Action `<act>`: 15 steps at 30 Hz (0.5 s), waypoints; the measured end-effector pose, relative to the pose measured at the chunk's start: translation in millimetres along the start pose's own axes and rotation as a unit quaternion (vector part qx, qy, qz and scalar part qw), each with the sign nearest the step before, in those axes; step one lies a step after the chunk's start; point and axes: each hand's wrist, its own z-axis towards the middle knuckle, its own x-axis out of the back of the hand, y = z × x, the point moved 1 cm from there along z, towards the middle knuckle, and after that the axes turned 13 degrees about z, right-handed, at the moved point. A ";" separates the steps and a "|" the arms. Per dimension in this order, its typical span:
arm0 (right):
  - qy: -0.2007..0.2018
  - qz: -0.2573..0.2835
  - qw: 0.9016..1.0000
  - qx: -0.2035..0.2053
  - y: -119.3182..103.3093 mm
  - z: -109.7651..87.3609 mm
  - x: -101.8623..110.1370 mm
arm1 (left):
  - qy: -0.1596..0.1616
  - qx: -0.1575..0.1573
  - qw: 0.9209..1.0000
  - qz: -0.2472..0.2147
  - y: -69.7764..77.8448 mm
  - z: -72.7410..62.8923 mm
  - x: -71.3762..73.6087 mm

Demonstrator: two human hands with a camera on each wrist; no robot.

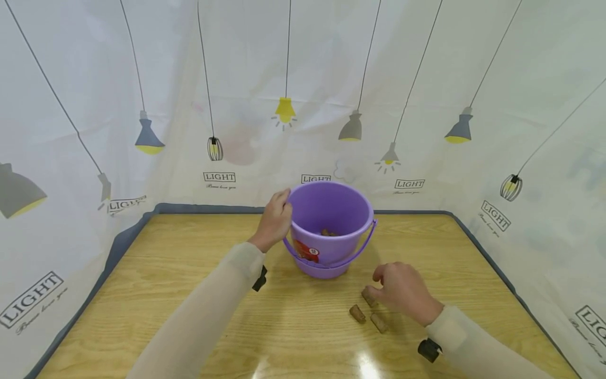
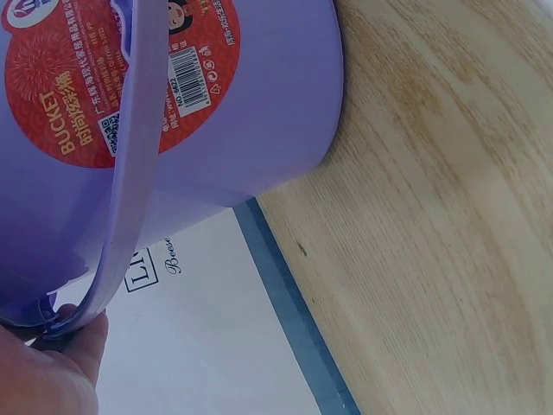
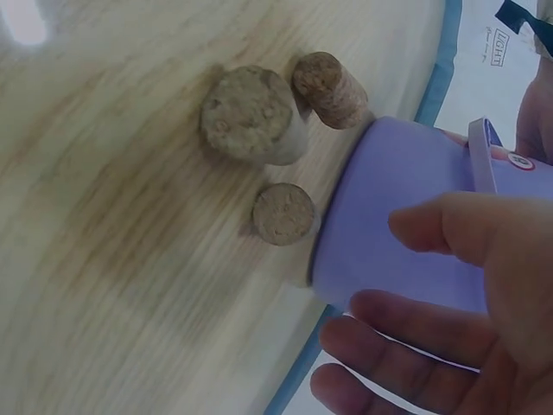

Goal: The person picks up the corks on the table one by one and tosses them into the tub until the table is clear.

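Note:
A purple bucket stands upright on the wooden table, its handle hanging down in front of a round red label. My left hand grips the bucket's rim on the left side, close to where the handle joins. Some brown pieces lie at the bottom inside. Three corks lie loose to the right of the bucket: one by my right fingertips, another left of it, a third nearer to me. Over them hovers my right hand, its thumb and fingers apart with nothing between them.
The wooden table is edged by a blue-grey border. Behind it and along both sides hangs a pale cloth printed with lamps. Dark straps with small devices sit at the wrists.

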 end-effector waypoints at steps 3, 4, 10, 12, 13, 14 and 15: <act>-0.009 -0.011 1.000 -0.007 0.6 -0.7 -3.4 | 0.000 0.000 1.000 0.001 0.2 -0.1 0.4; -0.013 -0.014 1.000 -0.012 0.8 -1.0 -4.7 | 0.000 -0.001 1.000 0.001 0.1 0.0 0.4; -0.035 -0.019 0.999 -0.024 -0.1 -1.5 -10.8 | 0.001 -0.003 1.000 -0.001 -0.5 0.0 0.0; -0.036 -0.020 0.999 -0.021 -0.2 -1.3 -13.1 | 0.001 -0.004 1.000 0.000 -0.4 -0.1 0.0; -0.037 -0.020 0.999 -0.022 0.0 -1.2 -14.3 | 0.001 -0.004 1.000 0.000 -0.2 -0.2 0.1; -0.037 -0.020 0.999 -0.021 0.3 -1.3 -15.4 | 0.002 -0.004 1.000 0.001 0.0 -0.3 0.2; -0.036 -0.019 0.999 -0.021 0.3 -1.5 -16.4 | 0.002 -0.004 1.000 0.001 0.2 -0.4 0.2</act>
